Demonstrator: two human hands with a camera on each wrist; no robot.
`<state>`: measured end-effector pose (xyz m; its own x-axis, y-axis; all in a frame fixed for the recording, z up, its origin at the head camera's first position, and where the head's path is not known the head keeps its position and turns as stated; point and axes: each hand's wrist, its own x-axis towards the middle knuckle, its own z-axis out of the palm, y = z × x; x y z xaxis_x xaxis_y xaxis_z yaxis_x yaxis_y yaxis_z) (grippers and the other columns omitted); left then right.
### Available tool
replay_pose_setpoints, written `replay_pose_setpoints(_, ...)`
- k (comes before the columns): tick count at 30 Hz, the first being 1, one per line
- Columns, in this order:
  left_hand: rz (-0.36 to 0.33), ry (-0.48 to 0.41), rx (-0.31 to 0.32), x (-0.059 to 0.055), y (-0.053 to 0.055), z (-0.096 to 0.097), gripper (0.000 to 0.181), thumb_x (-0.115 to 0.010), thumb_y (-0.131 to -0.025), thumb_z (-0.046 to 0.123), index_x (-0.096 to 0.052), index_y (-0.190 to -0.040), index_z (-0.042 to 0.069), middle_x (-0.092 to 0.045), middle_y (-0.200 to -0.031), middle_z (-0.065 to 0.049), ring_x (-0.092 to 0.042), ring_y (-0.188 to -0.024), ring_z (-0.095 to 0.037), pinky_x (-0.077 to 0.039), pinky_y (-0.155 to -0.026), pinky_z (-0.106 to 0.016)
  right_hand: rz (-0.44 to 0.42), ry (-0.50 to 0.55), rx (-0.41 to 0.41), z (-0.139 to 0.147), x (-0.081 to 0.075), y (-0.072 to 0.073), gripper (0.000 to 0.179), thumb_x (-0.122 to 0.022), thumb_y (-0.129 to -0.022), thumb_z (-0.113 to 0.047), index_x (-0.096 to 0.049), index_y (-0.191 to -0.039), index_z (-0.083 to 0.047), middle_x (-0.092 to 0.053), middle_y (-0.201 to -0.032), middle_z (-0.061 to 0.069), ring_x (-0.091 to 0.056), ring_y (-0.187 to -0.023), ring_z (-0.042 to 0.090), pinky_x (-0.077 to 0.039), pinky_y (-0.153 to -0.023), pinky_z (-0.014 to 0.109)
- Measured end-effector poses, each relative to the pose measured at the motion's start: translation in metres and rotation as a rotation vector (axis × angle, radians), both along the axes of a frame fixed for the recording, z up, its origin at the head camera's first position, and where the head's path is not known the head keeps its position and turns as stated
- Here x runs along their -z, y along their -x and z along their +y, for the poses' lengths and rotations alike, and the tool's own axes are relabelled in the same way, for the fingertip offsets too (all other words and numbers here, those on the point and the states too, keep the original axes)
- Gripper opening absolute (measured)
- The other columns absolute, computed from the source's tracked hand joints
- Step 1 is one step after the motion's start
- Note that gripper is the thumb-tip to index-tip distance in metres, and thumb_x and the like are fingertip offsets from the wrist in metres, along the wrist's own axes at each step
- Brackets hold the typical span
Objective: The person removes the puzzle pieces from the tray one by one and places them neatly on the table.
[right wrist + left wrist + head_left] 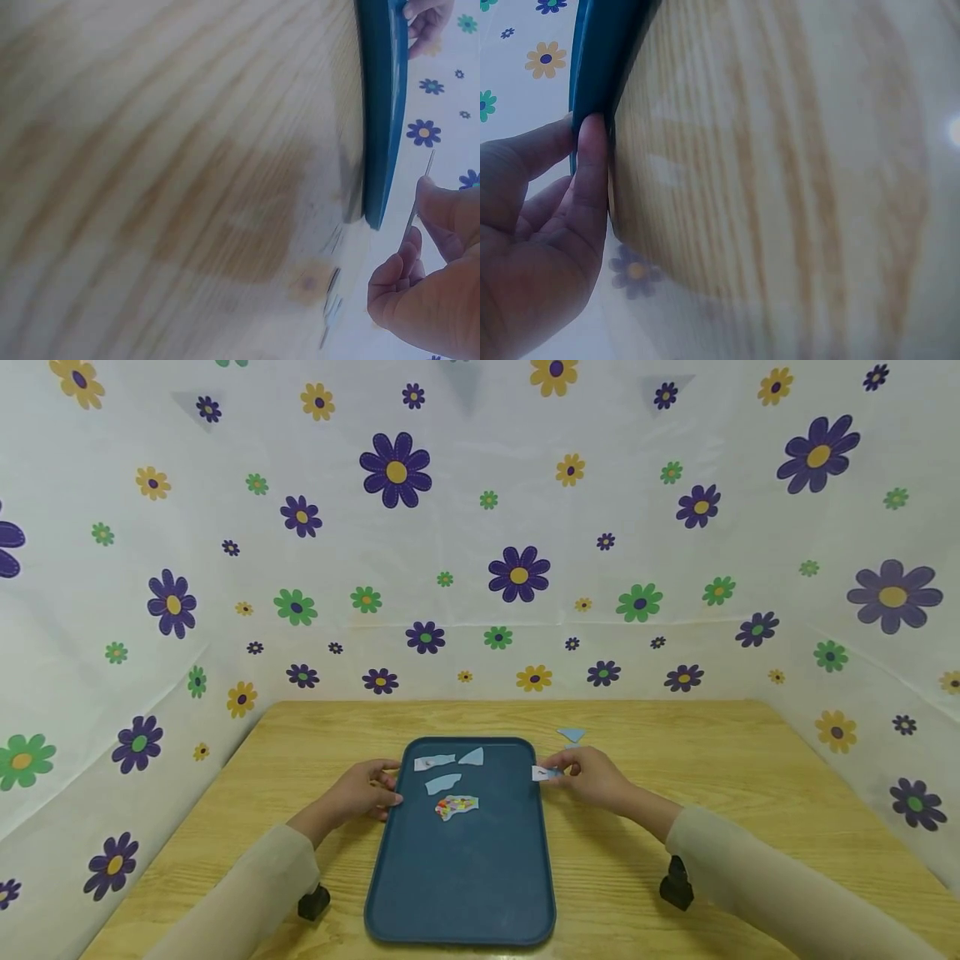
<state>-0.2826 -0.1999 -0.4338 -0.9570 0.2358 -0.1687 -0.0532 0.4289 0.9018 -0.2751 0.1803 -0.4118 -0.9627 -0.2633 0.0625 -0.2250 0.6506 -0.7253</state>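
My left hand [362, 791] grips the left rim of a dark blue tray [463, 885]; in the left wrist view, thumb and fingers meet at its edge. My right hand [597, 777] pinches a torn picture piece [542, 773] in white and blue over the tray's right rim. The right wrist view shows this thin piece [417, 202] edge-on between thumb and fingers. On the tray's upper left lie a long pale piece [434, 762], a triangular pale blue piece [472, 757], another pale blue piece [443, 783] and a multicoloured piece [456, 807].
More light blue pieces lie on the wooden table [322, 735] beyond my right hand, one of them a small triangle [572, 734]. A white cloth with flower prints [465, 527] surrounds the table at the back and sides.
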Motion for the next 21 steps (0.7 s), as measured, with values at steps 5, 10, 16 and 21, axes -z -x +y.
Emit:
replay_pose_setpoints(5,0.005,0.004,-0.002,0.000,0.000,0.000,0.062,-0.068,-0.086,-0.005,-0.043,-0.142,-0.003,-0.052,-0.097,-0.014,-0.058,-0.069,-0.022,-0.057,-0.060,-0.035,0.002,0.001,-0.005,0.012,0.003,-0.004,0.018,-0.069,-0.090,-0.007,-0.074,-0.107,-0.009,-0.062,-0.097,0.004,-0.046,-0.077,0.020,-0.041,-0.058,0.030)
replay_pose_setpoints(10,0.006,0.005,0.000,0.000,-0.001,0.000,0.062,-0.068,-0.086,-0.005,-0.043,-0.142,-0.003,-0.052,-0.098,-0.014,-0.058,-0.069,-0.022,-0.057,-0.061,-0.035,-0.002,-0.003,0.004,0.021,0.005,-0.006,0.018,-0.069,-0.090,-0.006,-0.073,-0.107,-0.009,-0.062,-0.097,0.006,-0.044,-0.074,0.020,-0.039,-0.055,0.028)
replay_pose_setpoints(16,-0.001,-0.006,0.001,0.000,-0.002,0.000,0.062,-0.069,-0.086,-0.006,-0.042,-0.143,-0.003,-0.052,-0.098,-0.014,-0.058,-0.069,-0.022,-0.057,-0.061,-0.035,-0.021,-0.006,0.024,0.031,0.008,-0.008,0.019,-0.069,-0.090,-0.006,-0.073,-0.108,-0.009,-0.062,-0.099,0.006,-0.044,-0.074,0.020,-0.036,-0.056,0.028)
replay_pose_setpoints(21,0.005,0.006,-0.004,0.001,-0.001,-0.001,0.062,-0.068,-0.086,-0.006,-0.043,-0.142,-0.002,-0.053,-0.098,-0.014,-0.058,-0.069,-0.022,-0.057,-0.061,-0.035,-0.019,-0.017,0.037,0.039,0.009,-0.009,0.020,-0.070,-0.089,-0.007,-0.074,-0.109,-0.009,-0.063,-0.103,0.008,-0.050,-0.083,0.023,-0.040,-0.064,0.031)
